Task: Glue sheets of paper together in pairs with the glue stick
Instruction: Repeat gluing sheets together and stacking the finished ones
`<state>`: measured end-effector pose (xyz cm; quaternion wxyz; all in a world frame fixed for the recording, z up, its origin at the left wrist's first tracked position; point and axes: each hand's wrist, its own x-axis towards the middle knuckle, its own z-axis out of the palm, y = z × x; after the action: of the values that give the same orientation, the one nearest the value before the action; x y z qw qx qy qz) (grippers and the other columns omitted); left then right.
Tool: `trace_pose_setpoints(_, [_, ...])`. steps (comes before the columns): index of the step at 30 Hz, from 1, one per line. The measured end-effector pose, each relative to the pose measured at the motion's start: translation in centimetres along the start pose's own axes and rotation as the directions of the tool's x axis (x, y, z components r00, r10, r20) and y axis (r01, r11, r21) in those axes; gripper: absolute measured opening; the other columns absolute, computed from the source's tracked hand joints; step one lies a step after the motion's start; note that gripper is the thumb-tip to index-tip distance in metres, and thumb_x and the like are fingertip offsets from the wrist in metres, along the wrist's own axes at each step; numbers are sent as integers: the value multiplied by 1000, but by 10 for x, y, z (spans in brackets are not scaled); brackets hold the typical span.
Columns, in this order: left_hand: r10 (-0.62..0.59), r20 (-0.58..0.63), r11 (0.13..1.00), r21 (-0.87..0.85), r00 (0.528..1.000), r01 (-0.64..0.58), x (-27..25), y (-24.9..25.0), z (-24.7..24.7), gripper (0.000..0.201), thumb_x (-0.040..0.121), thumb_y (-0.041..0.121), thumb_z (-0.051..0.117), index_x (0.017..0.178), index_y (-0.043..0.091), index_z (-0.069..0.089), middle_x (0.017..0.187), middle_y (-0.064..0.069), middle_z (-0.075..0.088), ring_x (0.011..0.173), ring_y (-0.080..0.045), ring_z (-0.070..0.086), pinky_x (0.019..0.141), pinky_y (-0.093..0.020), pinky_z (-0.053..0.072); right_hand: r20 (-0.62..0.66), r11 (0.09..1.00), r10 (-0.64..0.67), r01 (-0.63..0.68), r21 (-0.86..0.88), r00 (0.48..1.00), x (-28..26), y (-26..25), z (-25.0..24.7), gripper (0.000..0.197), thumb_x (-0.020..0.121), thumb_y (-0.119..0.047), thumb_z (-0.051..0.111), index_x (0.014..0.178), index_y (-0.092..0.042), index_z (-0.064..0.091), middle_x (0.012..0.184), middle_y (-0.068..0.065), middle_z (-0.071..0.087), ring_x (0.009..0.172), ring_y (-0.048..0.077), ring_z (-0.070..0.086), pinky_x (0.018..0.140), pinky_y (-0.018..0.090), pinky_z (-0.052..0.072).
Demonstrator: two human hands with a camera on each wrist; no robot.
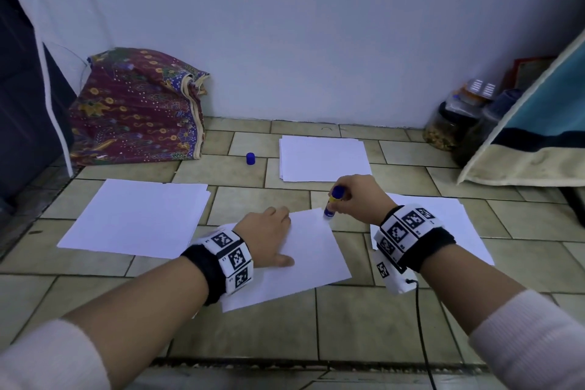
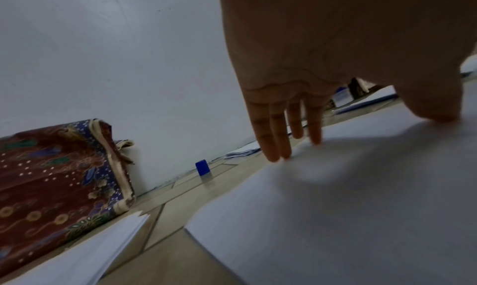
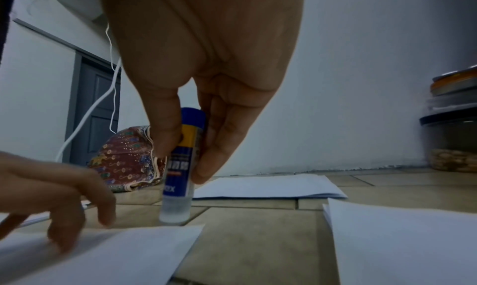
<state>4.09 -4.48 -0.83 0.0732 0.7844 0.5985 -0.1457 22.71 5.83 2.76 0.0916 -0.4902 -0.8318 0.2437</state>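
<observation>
Here the right hand (image 1: 359,199) pinches the glue stick (image 1: 333,202) near-upright, tip down on the sheet (image 1: 304,258); left hand (image 1: 269,236) lies flat.

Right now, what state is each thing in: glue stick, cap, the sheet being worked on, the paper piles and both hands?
glue stick: uncapped, tip down at the sheet's far corner
blue cap: off, standing on the floor
sheet: flat on the floor, skewed
left hand: flat, pressing the sheet
right hand: grip round the glue stick
left pile: flat, edges fanned
far pile: flat
right pile: flat, partly hidden
</observation>
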Motion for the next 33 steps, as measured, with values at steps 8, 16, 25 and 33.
trace_pose_setpoints(8, [15, 0, 996, -92, 1000, -15, 17, -3, 3, 88, 82, 54, 59, 149, 17, 17, 158, 1, 10, 134, -23, 26, 95, -37, 41, -45, 1000, 19, -19, 6, 999, 21, -13, 18, 23, 82, -20, 69, 100, -7, 65, 91, 1, 57, 85, 16, 51, 72, 23, 41])
trace_pose_setpoints(16, [-139, 130, 972, -172, 982, 160, 38, -12, -7, 99, 67, 60, 75, 141, 12, 31, 132, -8, 43, 112, -26, 52, 88, -38, 49, -37, 999, -20, 19, -26, 999, 47, -31, 30, 21, 82, -14, 69, 102, -9, 65, 108, 7, 65, 102, 22, 58, 78, 23, 44])
trace_pose_setpoints(25, [-148, 71, 975, -157, 986, 157, 30, -15, -4, 86, 73, 62, 70, 134, 9, 40, 131, -5, 47, 119, -21, 43, 90, -36, 45, 76, 985, -79, 89, -147, 994, 55, -50, 35, 26, 85, -13, 67, 109, -7, 63, 112, 10, 64, 108, 25, 56, 86, 29, 47])
trace_pose_setpoints(33, [-155, 91, 975, -146, 984, 167, 33, -13, -5, 83, 70, 64, 71, 127, 10, 43, 128, -5, 48, 115, -22, 46, 81, -35, 43, 204, 937, -140, 196, -288, 969, 41, -48, 21, 21, 88, -11, 63, 109, -8, 65, 109, 9, 65, 104, 23, 57, 78, 24, 44])
